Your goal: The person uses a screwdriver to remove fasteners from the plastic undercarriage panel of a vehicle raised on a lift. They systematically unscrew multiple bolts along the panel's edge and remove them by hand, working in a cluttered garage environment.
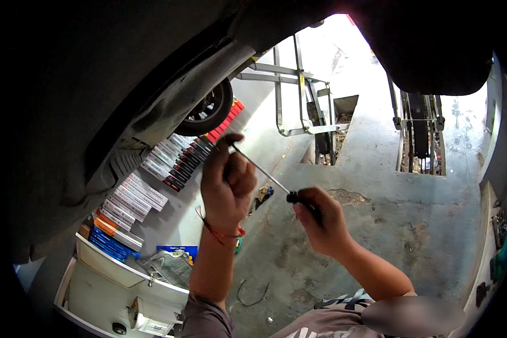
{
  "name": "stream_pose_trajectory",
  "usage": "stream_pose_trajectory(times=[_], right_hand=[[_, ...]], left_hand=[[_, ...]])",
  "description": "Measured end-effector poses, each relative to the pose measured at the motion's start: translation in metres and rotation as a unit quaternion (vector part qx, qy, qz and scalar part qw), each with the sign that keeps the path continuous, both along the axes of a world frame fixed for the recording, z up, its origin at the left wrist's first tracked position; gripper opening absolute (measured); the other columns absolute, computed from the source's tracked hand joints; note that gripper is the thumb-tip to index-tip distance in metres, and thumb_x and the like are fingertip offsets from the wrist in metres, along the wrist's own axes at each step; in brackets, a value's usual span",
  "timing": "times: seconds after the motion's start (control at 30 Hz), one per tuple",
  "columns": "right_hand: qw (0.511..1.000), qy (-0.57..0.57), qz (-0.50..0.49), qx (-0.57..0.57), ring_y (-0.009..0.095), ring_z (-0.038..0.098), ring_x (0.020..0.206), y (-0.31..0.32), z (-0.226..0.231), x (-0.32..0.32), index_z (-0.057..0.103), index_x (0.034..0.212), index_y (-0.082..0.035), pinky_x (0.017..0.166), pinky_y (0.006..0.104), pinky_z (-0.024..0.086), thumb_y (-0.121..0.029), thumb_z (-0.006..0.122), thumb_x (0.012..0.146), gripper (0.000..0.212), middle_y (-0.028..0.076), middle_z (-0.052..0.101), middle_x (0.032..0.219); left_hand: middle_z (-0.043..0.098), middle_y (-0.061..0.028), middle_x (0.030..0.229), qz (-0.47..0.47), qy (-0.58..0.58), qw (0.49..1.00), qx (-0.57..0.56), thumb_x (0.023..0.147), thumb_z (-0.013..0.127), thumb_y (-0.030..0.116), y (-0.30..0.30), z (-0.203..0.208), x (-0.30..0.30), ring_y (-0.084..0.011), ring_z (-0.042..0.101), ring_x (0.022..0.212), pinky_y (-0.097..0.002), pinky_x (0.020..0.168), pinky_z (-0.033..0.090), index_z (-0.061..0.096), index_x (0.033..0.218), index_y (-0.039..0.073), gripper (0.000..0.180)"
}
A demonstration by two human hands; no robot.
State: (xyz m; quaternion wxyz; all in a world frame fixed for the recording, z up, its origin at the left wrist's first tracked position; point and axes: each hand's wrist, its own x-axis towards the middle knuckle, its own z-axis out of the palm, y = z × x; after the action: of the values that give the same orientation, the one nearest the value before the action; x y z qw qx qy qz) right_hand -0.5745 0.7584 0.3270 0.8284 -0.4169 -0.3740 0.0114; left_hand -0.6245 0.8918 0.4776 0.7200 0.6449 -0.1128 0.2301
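Note:
A screwdriver [267, 176] with a long thin metal shaft slants between my two raised hands. My right hand [325, 228] is closed around its black handle. At the upper end of the shaft, my left hand [228, 181] has its fingers curled in at the tip. Whether a small part is also pinched there is hidden by those fingers. A red cord circles my left wrist. Above and to the left hangs the dark underside of a raised car [169, 98], with a wheel [211, 110] beyond my left hand.
Rows of boxes [132, 200] line the left side, near an open white cabinet [110, 262]. Ahead stand metal lift frames [287, 76] over floor pits [343, 110]. A dark car part [439, 50] hangs at upper right. The concrete floor [388, 208] is stained.

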Motion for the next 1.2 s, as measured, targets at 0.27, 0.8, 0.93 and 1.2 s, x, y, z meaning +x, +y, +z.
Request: stream_pose_trajectory(times=[0.27, 0.8, 0.93, 1.2], right_hand=[[0.996, -0.043, -0.018, 0.07, 0.006, 0.041, 0.059, 0.011, 0.062, 0.035, 0.057, 0.098, 0.001, 0.052, 0.0244, 0.037, -0.006, 0.062, 0.091, 0.011, 0.005, 0.054, 0.067], [0.99, -0.056, -0.011, 0.128, 0.009, 0.049, 0.057, 0.038, 0.068, 0.049, 0.059, 0.098, -0.001, 0.053, 0.0265, 0.042, -0.004, 0.064, 0.087, 0.012, 0.007, 0.06, 0.069], [0.988, -0.055, -0.02, 0.14, 0.009, 0.051, 0.057, 0.041, 0.071, 0.049, 0.059, 0.098, -0.001, 0.054, 0.0258, 0.043, -0.003, 0.064, 0.087, 0.012, 0.008, 0.061, 0.07], [0.982, -0.1, -0.12, 0.105, 0.02, 0.064, 0.06, 0.039, 0.077, 0.047, 0.059, 0.099, -0.002, 0.053, 0.031, 0.049, -0.004, 0.068, 0.085, 0.017, 0.012, 0.064, 0.076]], left_hand=[[0.026, 0.0032, 0.058, -0.144, -0.059, 0.988, -0.01, 0.105, 0.039, 0.023, 0.014, 0.064, 0.037, -0.0068, 0.021, 0.046, -0.0245, 0.042, 0.021, 0.048, 0.133, 0.001, 0.037], [0.029, 0.0035, 0.056, -0.203, -0.063, 0.972, 0.102, 0.105, 0.038, 0.024, 0.025, 0.087, 0.04, -0.0067, 0.023, 0.045, -0.0245, 0.042, 0.021, 0.045, 0.129, 0.004, 0.032], [0.029, 0.0035, 0.056, -0.209, -0.054, 0.97, 0.109, 0.106, 0.035, 0.025, 0.021, 0.091, 0.04, -0.0067, 0.023, 0.044, -0.0244, 0.042, 0.021, 0.045, 0.129, 0.003, 0.034], [0.029, 0.003, 0.057, -0.185, -0.059, 0.977, 0.087, 0.107, 0.033, 0.026, 0.02, 0.088, 0.039, -0.0068, 0.023, 0.046, -0.024, 0.043, 0.022, 0.043, 0.134, 0.003, 0.037]])
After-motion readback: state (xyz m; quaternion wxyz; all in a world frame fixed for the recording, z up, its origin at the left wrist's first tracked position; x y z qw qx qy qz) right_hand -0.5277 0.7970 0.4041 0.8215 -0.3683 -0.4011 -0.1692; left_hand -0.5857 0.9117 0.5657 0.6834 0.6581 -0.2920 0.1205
